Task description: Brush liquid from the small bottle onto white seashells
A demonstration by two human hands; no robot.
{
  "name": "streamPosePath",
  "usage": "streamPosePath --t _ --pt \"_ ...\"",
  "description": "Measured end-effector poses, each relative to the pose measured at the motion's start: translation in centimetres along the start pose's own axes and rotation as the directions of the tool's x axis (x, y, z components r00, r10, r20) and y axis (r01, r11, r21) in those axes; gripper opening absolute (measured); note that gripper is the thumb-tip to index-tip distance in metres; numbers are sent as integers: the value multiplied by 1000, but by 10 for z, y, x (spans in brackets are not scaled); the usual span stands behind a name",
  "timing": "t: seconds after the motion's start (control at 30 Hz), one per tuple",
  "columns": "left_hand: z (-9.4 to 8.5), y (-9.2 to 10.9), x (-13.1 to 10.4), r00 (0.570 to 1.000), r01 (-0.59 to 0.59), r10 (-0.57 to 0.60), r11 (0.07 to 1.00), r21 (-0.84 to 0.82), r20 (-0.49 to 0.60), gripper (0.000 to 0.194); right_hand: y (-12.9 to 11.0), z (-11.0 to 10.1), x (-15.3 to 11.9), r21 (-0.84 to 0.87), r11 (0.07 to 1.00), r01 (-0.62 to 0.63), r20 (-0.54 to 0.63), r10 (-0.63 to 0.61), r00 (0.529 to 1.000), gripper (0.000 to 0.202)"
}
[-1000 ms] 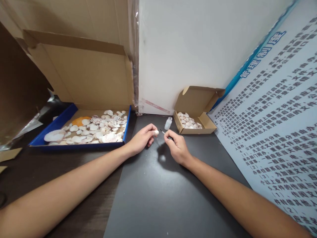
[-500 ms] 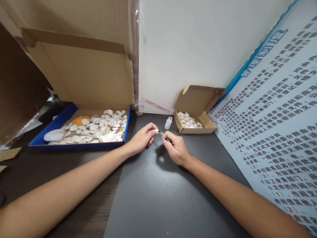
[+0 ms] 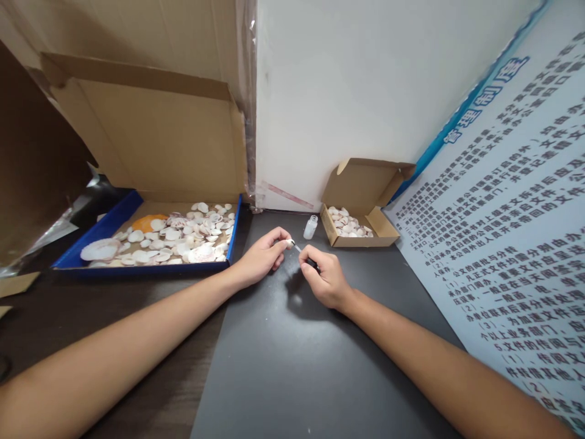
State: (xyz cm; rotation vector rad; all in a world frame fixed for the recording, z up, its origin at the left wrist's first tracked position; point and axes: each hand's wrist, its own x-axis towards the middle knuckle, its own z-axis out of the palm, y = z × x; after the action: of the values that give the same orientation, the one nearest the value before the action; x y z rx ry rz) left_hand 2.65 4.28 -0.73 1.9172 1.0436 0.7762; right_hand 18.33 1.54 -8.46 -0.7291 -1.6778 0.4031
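Note:
My left hand [image 3: 265,259] pinches a small white shell [image 3: 289,242] between thumb and fingertips, above the dark grey mat. My right hand [image 3: 325,277] is closed around a small brush [image 3: 297,247] with a black handle, its thin tip pointing left and meeting the shell or lying very close to it. Just behind my right hand, a small clear bottle [image 3: 310,227] stands uncapped on the mat, with whitish contents.
At the left, a blue-edged box [image 3: 144,267] holds many shells and an orange piece. A smaller cardboard box [image 3: 365,242] with shells stands at the back right. Behind is a white wall [image 3: 365,79]; a printed poster [image 3: 516,201] leans along the right.
The right hand has shifted very slightly, and the brush tip now sits a little nearer the shell. The left hand keeps its place.

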Motion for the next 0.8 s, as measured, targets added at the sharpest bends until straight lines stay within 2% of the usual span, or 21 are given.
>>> streamPosePath --t 0.07,0.17,0.3,0.47,0.6,0.73,0.8 --pt "0 -1 0 1000 2 -2 1000 -6 9 12 0 0 1 0 1000 -29 -6 29 1000 11" --pt "0 -2 1 1000 7 -6 999 -38 22 16 0 0 1 18 997 -82 -78 83 994 11" --pt "-1 -2 1 1000 5 -4 998 -64 19 16 -1 0 0 21 1000 -1 -4 1 1000 11" --pt "-2 -3 1 1000 -2 1 1000 4 20 17 0 -1 0 19 998 -56 -76 58 995 12" --pt "-2 -4 1 1000 -8 8 1000 -5 7 17 0 -1 0 12 1000 8 10 -8 1000 12" --pt "-1 -3 1 1000 -2 2 1000 20 8 20 -1 0 0 -22 998 -53 -45 52 998 11" --pt "-1 -2 0 1000 -3 3 1000 25 11 20 -1 0 -1 -18 1000 -25 -32 24 999 11"
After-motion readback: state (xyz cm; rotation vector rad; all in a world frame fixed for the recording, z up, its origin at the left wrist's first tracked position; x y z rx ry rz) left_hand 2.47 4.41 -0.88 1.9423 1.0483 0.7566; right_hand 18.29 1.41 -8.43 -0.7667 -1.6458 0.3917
